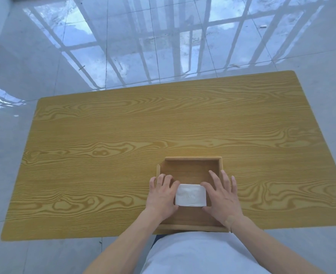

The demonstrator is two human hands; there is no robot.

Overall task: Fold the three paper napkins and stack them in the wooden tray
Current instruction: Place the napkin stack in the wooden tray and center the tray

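A square wooden tray (191, 162) sits near the front edge of the table. Inside it lies a folded white napkin stack (191, 195); how many napkins are in it I cannot tell. My left hand (162, 194) rests on the stack's left end, thumb at its near edge and fingers spread over the tray's left wall. My right hand (221, 196) presses on the stack's right end, fingers spread toward the tray's right wall. Both hands hold the stack from its two sides.
The table (123, 135) has a yellow wood-grain top. Around it is a glossy tiled floor (123, 46) with window reflections. My white shirt (198, 254) fills the bottom of the view.
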